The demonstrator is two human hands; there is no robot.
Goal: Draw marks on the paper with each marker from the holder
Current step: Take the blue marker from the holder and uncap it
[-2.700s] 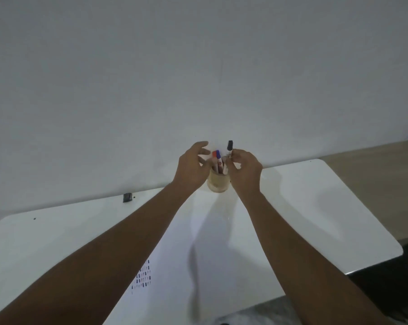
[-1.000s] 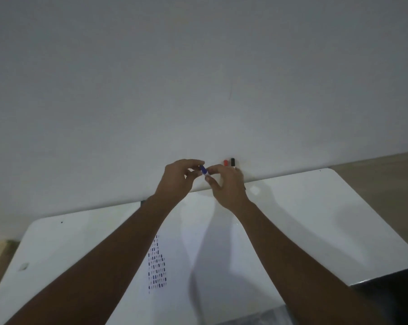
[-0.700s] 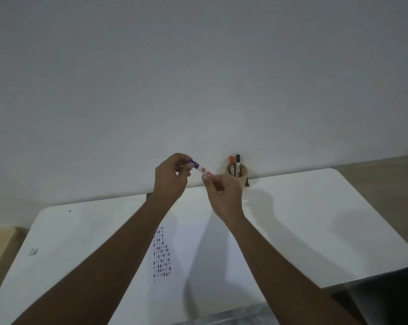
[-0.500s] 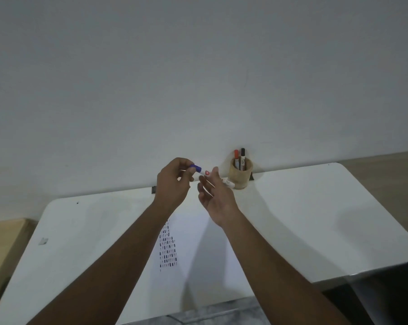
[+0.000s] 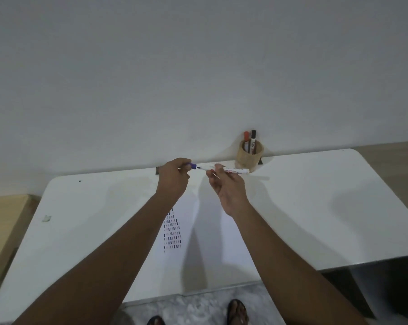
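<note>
My right hand (image 5: pixel 225 186) holds a white-barrelled marker (image 5: pixel 236 171) level, its bare tip pointing left. My left hand (image 5: pixel 173 178) pinches the marker's blue cap (image 5: pixel 193 165), which sits just off the tip. A round wooden holder (image 5: pixel 248 157) stands at the table's far edge by the wall, with a red-capped marker (image 5: pixel 246 138) and a black-capped marker (image 5: pixel 253 138) upright in it. The paper (image 5: pixel 207 240) lies on the table under my forearms, with rows of short dark marks (image 5: pixel 172 231) partly hidden by my left arm.
The white table (image 5: pixel 315 207) has rounded corners and ends against a plain wall. A small dark object (image 5: pixel 157 170) sits at the far edge behind my left hand. A paper scrap (image 5: pixel 46 218) lies at the left. My sandalled feet (image 5: pixel 237 313) show below the near edge.
The blue-capped marker came out of the holder and toward me. My left hand pulled its cap off, and the two hands have drawn slightly apart. The view tilted down.
</note>
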